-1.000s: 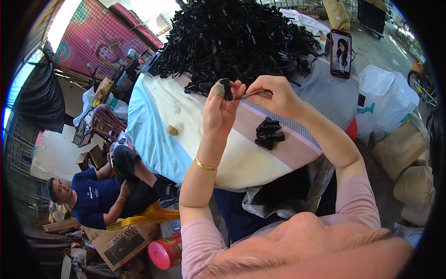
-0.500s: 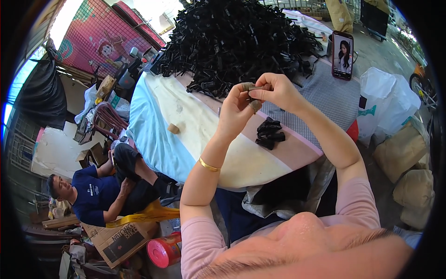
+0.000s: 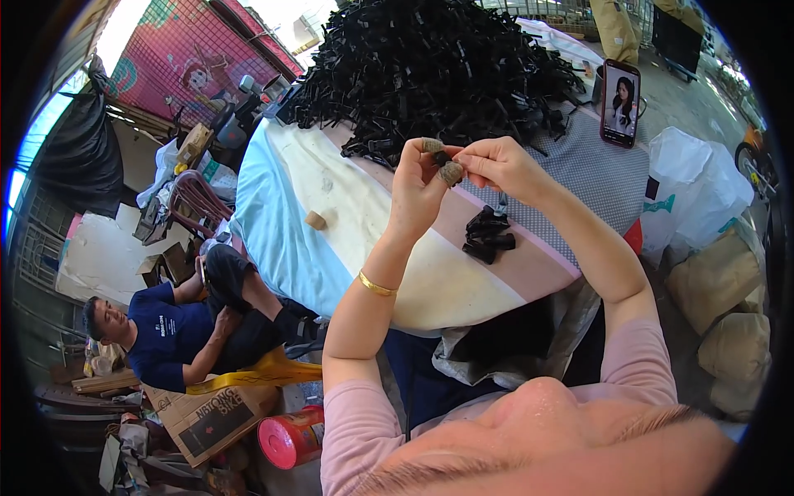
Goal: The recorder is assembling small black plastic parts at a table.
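My left hand [image 3: 420,190] is raised over the table, its thumb and finger wrapped in tan tape. Pinched between those wrapped tips is a small black plastic piece [image 3: 442,158]. Close against it on the right, the thumb and fingers of my right hand [image 3: 506,169] are pressed together; what they grip is too small to make out. Below my hands lies a small cluster of black pieces [image 3: 490,241] on the cloth. Beyond my hands rises a large heap of similar black pieces [image 3: 430,74].
A striped cloth [image 3: 397,285] covers the round table. On it rest a tan tape roll [image 3: 315,220] and, at the right, an upright phone [image 3: 619,103]. White bags [image 3: 695,182] stand to the right. At the left, a person [image 3: 178,335] sits near a red bucket [image 3: 289,438].
My right fingers have drawn slightly back to the right from my left fingertips. The black piece in my left hand now shows. The whole view has shifted a little.
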`<state>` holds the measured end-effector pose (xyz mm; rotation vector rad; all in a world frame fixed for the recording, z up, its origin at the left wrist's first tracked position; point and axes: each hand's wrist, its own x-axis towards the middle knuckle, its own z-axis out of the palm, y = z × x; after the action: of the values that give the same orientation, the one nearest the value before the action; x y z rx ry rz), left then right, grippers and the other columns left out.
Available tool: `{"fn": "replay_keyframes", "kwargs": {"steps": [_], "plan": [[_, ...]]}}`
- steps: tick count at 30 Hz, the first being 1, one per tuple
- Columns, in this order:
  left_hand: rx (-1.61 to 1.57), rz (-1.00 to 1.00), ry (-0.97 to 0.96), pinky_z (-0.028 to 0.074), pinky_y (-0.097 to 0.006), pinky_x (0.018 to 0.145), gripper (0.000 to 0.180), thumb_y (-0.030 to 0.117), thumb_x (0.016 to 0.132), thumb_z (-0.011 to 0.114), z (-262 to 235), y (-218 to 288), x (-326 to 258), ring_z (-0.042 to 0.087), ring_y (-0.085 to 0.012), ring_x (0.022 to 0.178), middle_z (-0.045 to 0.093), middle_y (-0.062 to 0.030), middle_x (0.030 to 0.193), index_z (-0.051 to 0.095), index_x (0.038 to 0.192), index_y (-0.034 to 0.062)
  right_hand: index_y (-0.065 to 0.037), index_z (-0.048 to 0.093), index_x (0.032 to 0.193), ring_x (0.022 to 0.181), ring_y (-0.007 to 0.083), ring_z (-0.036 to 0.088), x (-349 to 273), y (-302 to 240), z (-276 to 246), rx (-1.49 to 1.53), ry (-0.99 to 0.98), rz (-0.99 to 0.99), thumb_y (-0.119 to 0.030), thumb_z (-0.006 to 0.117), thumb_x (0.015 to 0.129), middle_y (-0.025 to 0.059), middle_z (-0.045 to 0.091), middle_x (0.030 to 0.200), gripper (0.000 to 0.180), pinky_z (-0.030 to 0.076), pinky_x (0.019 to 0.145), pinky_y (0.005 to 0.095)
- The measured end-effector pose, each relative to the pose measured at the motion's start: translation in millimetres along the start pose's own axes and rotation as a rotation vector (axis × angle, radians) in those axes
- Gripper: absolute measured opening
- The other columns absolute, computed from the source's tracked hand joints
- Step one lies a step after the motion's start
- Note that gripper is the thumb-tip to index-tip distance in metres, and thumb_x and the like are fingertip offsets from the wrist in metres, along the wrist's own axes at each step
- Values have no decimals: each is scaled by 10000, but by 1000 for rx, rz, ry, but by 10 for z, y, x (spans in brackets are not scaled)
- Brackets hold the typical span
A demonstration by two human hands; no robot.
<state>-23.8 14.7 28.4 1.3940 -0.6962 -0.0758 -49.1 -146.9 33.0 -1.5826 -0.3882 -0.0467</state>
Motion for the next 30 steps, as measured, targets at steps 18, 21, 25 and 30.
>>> {"fn": "replay_keyframes", "kwargs": {"steps": [18, 21, 25, 30], "plan": [[319, -10, -22, 477, -221, 690, 223, -44, 814, 531, -13, -202, 12, 571, -111, 788, 585, -92, 953, 440, 1011, 6, 2, 631, 839, 545, 38, 457, 133, -4, -402, -396, 258, -132, -217, 549, 853, -17, 526, 596, 234, 358, 476, 185], [559, -76, -213, 468, -246, 688, 241, -47, 779, 522, 28, -307, 0, 580, -129, 789, 596, -90, 943, 523, 1015, 1, -6, 636, 813, 586, 116, 538, 165, 144, -604, -613, 286, -162, -196, 591, 779, 56, 584, 645, 199, 419, 532, 227], [633, -100, -349, 467, -300, 695, 255, -24, 727, 505, 92, -255, -79, 592, -232, 760, 609, -158, 842, 565, 975, -10, -63, 656, 857, 745, 290, 617, 173, 350, -538, -1004, 210, 19, -174, 590, 681, 133, 640, 782, 219, 491, 688, 365], [712, -286, -480, 464, -345, 707, 225, -8, 708, 494, 198, 50, -101, 599, -304, 767, 606, -200, 821, 583, 915, -18, -49, 664, 801, 770, 297, 618, 248, 462, -482, -1196, 241, 193, -210, 614, 691, 140, 638, 783, 201, 496, 697, 377]]}}
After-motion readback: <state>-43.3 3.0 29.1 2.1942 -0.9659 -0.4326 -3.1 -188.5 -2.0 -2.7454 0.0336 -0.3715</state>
